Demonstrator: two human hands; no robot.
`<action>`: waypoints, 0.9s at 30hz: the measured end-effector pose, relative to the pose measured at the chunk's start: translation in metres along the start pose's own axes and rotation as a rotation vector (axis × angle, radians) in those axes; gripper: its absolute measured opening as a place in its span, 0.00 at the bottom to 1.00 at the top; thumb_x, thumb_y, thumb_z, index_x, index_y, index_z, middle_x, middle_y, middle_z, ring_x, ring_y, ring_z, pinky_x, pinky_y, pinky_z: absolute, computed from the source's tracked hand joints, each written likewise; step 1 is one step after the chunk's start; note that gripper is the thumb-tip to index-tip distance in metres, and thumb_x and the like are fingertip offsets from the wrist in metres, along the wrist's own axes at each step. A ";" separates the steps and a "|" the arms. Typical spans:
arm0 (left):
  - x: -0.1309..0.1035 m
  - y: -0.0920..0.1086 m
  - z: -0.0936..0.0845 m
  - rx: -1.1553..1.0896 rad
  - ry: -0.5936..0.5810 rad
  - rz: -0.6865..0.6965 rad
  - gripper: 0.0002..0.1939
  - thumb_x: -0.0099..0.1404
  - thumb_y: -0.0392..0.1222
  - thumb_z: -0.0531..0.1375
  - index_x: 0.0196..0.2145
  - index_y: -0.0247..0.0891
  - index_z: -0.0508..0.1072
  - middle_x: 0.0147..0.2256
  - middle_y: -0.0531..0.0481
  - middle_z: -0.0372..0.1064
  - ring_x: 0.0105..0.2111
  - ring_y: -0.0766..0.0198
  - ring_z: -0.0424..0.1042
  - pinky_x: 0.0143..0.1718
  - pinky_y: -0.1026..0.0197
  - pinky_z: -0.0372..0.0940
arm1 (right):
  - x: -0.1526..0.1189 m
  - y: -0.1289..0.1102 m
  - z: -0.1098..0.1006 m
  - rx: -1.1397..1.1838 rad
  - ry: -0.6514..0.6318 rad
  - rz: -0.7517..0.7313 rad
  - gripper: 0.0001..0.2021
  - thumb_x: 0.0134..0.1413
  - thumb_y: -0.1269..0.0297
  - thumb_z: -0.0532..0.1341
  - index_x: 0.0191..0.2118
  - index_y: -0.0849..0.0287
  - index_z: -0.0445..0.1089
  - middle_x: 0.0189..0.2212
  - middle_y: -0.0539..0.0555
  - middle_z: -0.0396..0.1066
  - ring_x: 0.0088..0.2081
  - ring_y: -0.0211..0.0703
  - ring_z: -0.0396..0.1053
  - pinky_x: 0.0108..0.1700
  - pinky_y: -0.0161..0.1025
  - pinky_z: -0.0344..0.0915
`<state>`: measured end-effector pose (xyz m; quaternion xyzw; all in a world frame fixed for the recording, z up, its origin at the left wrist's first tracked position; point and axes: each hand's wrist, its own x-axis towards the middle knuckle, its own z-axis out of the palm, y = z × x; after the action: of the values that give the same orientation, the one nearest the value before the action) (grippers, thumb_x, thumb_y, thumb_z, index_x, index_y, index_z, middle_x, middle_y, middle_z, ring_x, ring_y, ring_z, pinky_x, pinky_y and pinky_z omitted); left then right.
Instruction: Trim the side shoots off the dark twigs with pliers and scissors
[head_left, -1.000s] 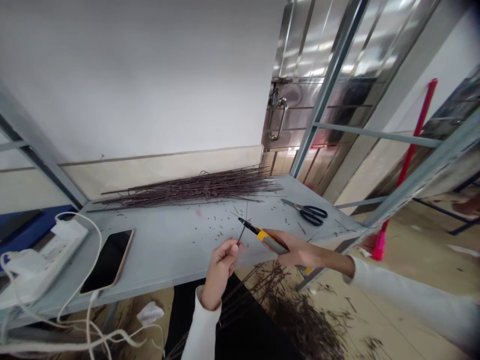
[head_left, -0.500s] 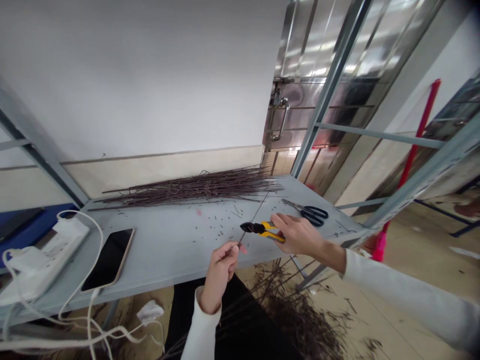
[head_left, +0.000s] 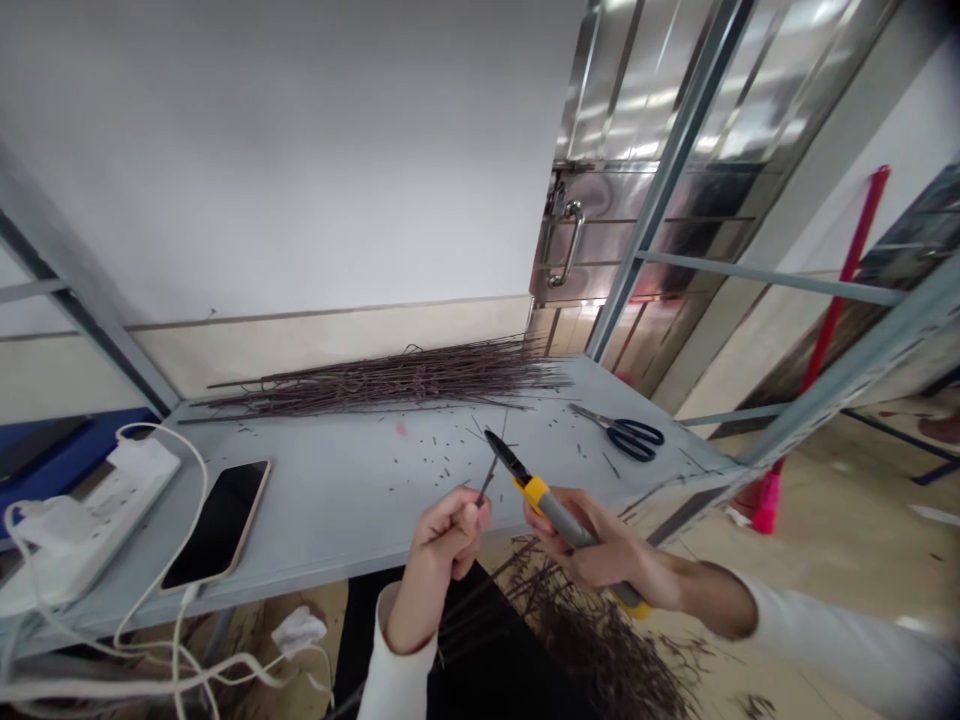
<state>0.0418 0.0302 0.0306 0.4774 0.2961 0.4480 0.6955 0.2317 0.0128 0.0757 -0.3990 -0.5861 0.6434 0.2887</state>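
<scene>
Twig [head_left: 489, 480] rising from the left hand's [head_left: 450, 532] pinched fingertips at lower center, its upper part lying beside pliers [head_left: 551, 507] gripped by the right hand [head_left: 600, 545].

White long sleeves [head_left: 817, 625], seemingly black legwear [head_left: 491, 665]

From where I watch, the left hand [head_left: 448, 535] pinches a thin dark twig [head_left: 487, 478], and the right hand [head_left: 600, 545] grips yellow-and-grey pliers [head_left: 551, 508], their black tip near the twig. I see a long bundle of twigs [head_left: 390, 380] lying along the back of the shelf [head_left: 330, 500], scissors [head_left: 622, 432] to the right, and a phone [head_left: 217, 525] beside a white power strip [head_left: 90, 535] at left.
</scene>
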 end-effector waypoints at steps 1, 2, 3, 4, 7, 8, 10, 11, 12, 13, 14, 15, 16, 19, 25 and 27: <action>-0.002 0.002 -0.001 -0.019 -0.019 -0.021 0.20 0.55 0.57 0.61 0.23 0.38 0.62 0.15 0.63 0.41 0.14 0.76 0.35 0.16 0.67 0.34 | 0.000 -0.002 -0.004 -0.058 -0.039 0.004 0.14 0.30 0.68 0.57 0.30 0.56 0.55 0.21 0.42 0.48 0.18 0.28 0.43 0.19 0.30 0.44; -0.005 0.003 -0.002 -0.035 -0.037 -0.045 0.20 0.55 0.57 0.62 0.22 0.37 0.62 0.16 0.63 0.42 0.14 0.76 0.35 0.16 0.66 0.33 | 0.001 -0.004 -0.009 -0.145 -0.070 0.006 0.16 0.30 0.69 0.57 0.33 0.56 0.58 0.22 0.43 0.49 0.19 0.29 0.45 0.20 0.30 0.44; -0.007 0.005 -0.003 -0.042 -0.054 -0.067 0.20 0.55 0.56 0.62 0.22 0.37 0.62 0.16 0.63 0.42 0.14 0.76 0.36 0.16 0.66 0.33 | 0.002 -0.005 -0.015 -0.252 -0.090 0.005 0.18 0.30 0.69 0.58 0.36 0.57 0.60 0.23 0.44 0.51 0.20 0.30 0.47 0.20 0.31 0.45; -0.008 0.005 -0.004 -0.044 -0.070 -0.084 0.20 0.55 0.56 0.62 0.22 0.37 0.62 0.16 0.63 0.42 0.14 0.76 0.36 0.16 0.66 0.33 | 0.003 -0.007 -0.020 -0.371 -0.096 0.000 0.20 0.32 0.68 0.58 0.39 0.57 0.61 0.23 0.44 0.52 0.21 0.32 0.50 0.21 0.31 0.47; -0.010 0.006 -0.006 -0.049 -0.120 -0.110 0.19 0.57 0.55 0.61 0.23 0.36 0.64 0.14 0.64 0.39 0.14 0.76 0.35 0.16 0.66 0.32 | 0.009 -0.009 -0.032 -0.733 -0.038 -0.068 0.22 0.35 0.67 0.58 0.44 0.58 0.61 0.24 0.46 0.56 0.24 0.36 0.54 0.25 0.32 0.51; -0.009 0.005 -0.006 -0.055 -0.134 -0.118 0.19 0.57 0.55 0.61 0.24 0.36 0.65 0.14 0.64 0.38 0.14 0.76 0.34 0.16 0.66 0.32 | 0.010 -0.009 -0.034 -0.840 -0.024 -0.102 0.22 0.36 0.66 0.58 0.44 0.58 0.60 0.24 0.46 0.56 0.25 0.37 0.54 0.26 0.33 0.52; -0.008 0.005 -0.006 -0.072 -0.151 -0.134 0.19 0.57 0.55 0.61 0.24 0.36 0.65 0.13 0.65 0.37 0.14 0.76 0.33 0.16 0.66 0.32 | 0.013 -0.012 -0.038 -1.024 -0.015 -0.179 0.20 0.37 0.66 0.58 0.42 0.58 0.59 0.25 0.47 0.58 0.25 0.37 0.54 0.28 0.34 0.53; -0.007 0.004 -0.007 -0.077 -0.154 -0.141 0.19 0.56 0.55 0.61 0.24 0.36 0.65 0.13 0.65 0.37 0.14 0.77 0.33 0.16 0.66 0.31 | 0.014 -0.014 -0.039 -1.110 -0.011 -0.216 0.19 0.37 0.66 0.58 0.41 0.58 0.57 0.26 0.48 0.58 0.25 0.37 0.54 0.28 0.34 0.53; -0.007 0.003 -0.007 -0.076 -0.151 -0.147 0.19 0.56 0.56 0.61 0.24 0.36 0.65 0.13 0.65 0.37 0.14 0.77 0.33 0.16 0.66 0.31 | 0.015 -0.016 -0.040 -1.195 0.000 -0.248 0.18 0.38 0.66 0.58 0.40 0.58 0.56 0.27 0.48 0.59 0.25 0.38 0.54 0.29 0.35 0.53; -0.006 0.002 -0.008 -0.070 -0.146 -0.149 0.19 0.56 0.56 0.61 0.24 0.36 0.65 0.13 0.65 0.37 0.14 0.76 0.33 0.15 0.66 0.31 | 0.015 -0.019 -0.042 -1.277 0.017 -0.271 0.18 0.39 0.66 0.57 0.40 0.58 0.55 0.28 0.50 0.60 0.26 0.39 0.55 0.30 0.35 0.53; -0.005 0.000 -0.009 -0.057 -0.135 -0.144 0.19 0.56 0.56 0.61 0.24 0.36 0.65 0.13 0.65 0.37 0.14 0.76 0.33 0.15 0.66 0.32 | 0.015 -0.022 -0.044 -1.354 0.036 -0.286 0.18 0.40 0.66 0.57 0.40 0.58 0.54 0.30 0.51 0.61 0.27 0.40 0.57 0.30 0.36 0.53; -0.005 -0.001 -0.010 -0.037 -0.121 -0.134 0.19 0.56 0.56 0.61 0.25 0.36 0.66 0.13 0.65 0.37 0.14 0.76 0.33 0.15 0.66 0.32 | 0.015 -0.025 -0.045 -1.422 0.053 -0.290 0.17 0.41 0.66 0.57 0.41 0.58 0.54 0.31 0.52 0.62 0.28 0.41 0.58 0.30 0.36 0.52; -0.004 -0.003 -0.011 -0.009 -0.106 -0.118 0.19 0.56 0.56 0.61 0.25 0.36 0.66 0.13 0.65 0.37 0.14 0.76 0.33 0.15 0.66 0.32 | 0.014 -0.027 -0.047 -1.480 0.066 -0.287 0.17 0.42 0.66 0.57 0.41 0.58 0.53 0.33 0.53 0.63 0.28 0.42 0.59 0.30 0.36 0.52; -0.003 -0.007 -0.011 0.103 -0.058 -0.055 0.19 0.59 0.57 0.58 0.27 0.36 0.68 0.12 0.64 0.38 0.13 0.75 0.35 0.15 0.66 0.33 | 0.011 -0.032 -0.050 -1.580 0.077 -0.261 0.17 0.43 0.68 0.58 0.41 0.58 0.53 0.36 0.55 0.64 0.31 0.44 0.62 0.31 0.37 0.53; -0.006 -0.008 -0.007 0.244 0.020 -0.010 0.22 0.61 0.59 0.55 0.29 0.36 0.70 0.14 0.63 0.37 0.14 0.73 0.37 0.16 0.64 0.35 | 0.006 -0.032 -0.048 -1.558 0.032 -0.177 0.18 0.44 0.67 0.59 0.41 0.58 0.53 0.38 0.56 0.63 0.33 0.45 0.63 0.31 0.38 0.54; -0.008 -0.008 -0.006 0.303 0.049 0.008 0.22 0.61 0.59 0.54 0.29 0.36 0.70 0.15 0.62 0.37 0.15 0.72 0.38 0.17 0.64 0.35 | 0.005 -0.033 -0.046 -1.509 -0.001 -0.126 0.17 0.44 0.67 0.59 0.41 0.57 0.52 0.37 0.55 0.62 0.32 0.43 0.62 0.30 0.37 0.53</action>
<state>0.0360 0.0247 0.0204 0.5669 0.3752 0.4127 0.6062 0.2655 0.0461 0.1073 -0.4537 -0.8893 0.0501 -0.0265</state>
